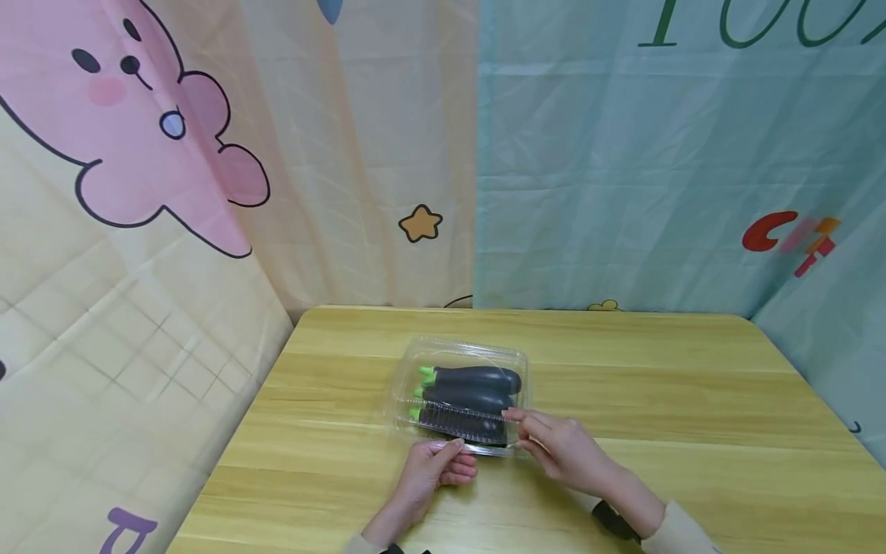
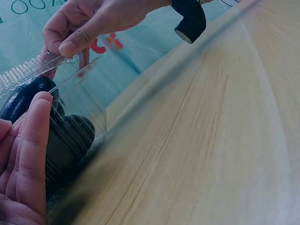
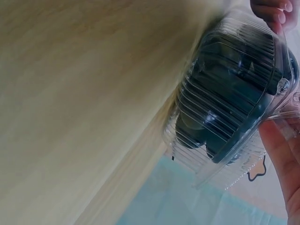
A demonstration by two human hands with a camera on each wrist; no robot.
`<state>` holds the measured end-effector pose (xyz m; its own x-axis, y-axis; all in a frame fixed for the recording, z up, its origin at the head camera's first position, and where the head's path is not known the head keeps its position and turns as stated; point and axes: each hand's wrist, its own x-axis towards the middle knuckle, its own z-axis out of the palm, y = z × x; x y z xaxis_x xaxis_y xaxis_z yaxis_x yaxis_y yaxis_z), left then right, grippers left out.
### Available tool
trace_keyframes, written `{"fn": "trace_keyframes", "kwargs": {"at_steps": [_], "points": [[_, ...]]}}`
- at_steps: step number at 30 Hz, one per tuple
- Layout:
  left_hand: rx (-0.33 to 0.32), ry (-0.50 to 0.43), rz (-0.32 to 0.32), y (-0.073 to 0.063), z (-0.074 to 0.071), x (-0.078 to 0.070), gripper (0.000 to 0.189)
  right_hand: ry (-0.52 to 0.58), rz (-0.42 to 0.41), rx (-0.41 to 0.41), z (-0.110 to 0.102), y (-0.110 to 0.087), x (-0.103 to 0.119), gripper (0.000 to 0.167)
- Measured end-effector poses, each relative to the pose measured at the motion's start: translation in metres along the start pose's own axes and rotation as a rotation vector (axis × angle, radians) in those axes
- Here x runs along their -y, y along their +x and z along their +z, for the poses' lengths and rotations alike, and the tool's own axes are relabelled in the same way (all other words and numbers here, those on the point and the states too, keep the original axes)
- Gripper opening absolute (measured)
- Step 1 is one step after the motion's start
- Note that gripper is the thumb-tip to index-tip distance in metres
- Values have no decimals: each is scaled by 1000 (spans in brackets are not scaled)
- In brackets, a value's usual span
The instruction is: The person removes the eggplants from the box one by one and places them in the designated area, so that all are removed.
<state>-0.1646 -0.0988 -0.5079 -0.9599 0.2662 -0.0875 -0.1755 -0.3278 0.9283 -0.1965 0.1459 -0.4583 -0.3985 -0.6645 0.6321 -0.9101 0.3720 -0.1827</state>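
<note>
A clear plastic clamshell box sits on the table with three dark purple eggplants lying side by side inside, green stem ends to the left. My left hand pinches the front rim of the box between thumb and fingers. At the front right corner, my right hand pinches the edge of the clear lid. In the left wrist view, the lid's ridged edge stands apart from the base rim, above an eggplant. Ribbed walls of the base show in the right wrist view.
The wooden table has rounded back corners. Printed curtains hang behind it, a cream one on the left and a teal one on the right. A black band is around the right wrist.
</note>
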Motion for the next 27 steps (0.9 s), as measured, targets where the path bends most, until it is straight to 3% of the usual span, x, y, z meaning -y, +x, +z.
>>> {"fn": "trace_keyframes", "kwargs": {"at_steps": [7, 13, 19, 23, 27], "points": [[61, 7, -11, -2, -3, 1, 45, -57, 39, 43, -3, -4, 4, 25], [139, 11, -18, -2, -7, 1, 48, -71, 87, 69, -7, -7, 4, 13], [180, 16, -58, -6, -15, -3, 40, -50, 72, 55, -7, -8, 3, 9], [165, 6, -98, -9, -25, -11, 42, -51, 75, 61, -8, -9, 2, 24], [109, 4, -103, -16, -40, -19, 39, -52, 69, 62, -9, -8, 2, 25]]}}
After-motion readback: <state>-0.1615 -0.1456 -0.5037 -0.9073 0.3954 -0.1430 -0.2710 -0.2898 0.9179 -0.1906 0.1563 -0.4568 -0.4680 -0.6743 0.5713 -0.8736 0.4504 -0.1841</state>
